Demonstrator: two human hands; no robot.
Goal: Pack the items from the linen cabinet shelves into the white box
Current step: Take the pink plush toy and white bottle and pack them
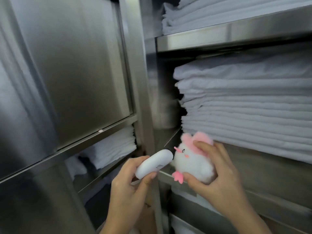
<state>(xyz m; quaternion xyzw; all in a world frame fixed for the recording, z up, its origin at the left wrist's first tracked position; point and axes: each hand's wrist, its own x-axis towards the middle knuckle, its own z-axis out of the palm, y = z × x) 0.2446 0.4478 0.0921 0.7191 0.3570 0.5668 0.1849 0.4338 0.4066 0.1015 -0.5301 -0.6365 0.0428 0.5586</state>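
Two bare hands reach toward a stainless steel linen cabinet (140, 81), seen from above and close. The left hand (130, 181) has its fingers and thumb curled round a smooth white oblong case (152, 165), which it holds tilted with its rounded end pointing up and to the right. The right hand (219, 174) grips a small fluffy white plush toy (194, 162) with pink ears and pink feet, the thumb beneath it and the fingers curled over its top. The case's tip almost meets the toy's face. Both items are held in the air just in front of the middle shelf's front edge (270, 174), near its left corner. Directly behind the toy, a tall stack of folded white sheets (244, 107) fills that shelf. Above it, more folded white linen (211, 12) lies on the upper shelf (219, 36). To the left stands a closed steel door (70, 65), and below it a smaller pile of white towels (114, 149) sits in an open compartment.
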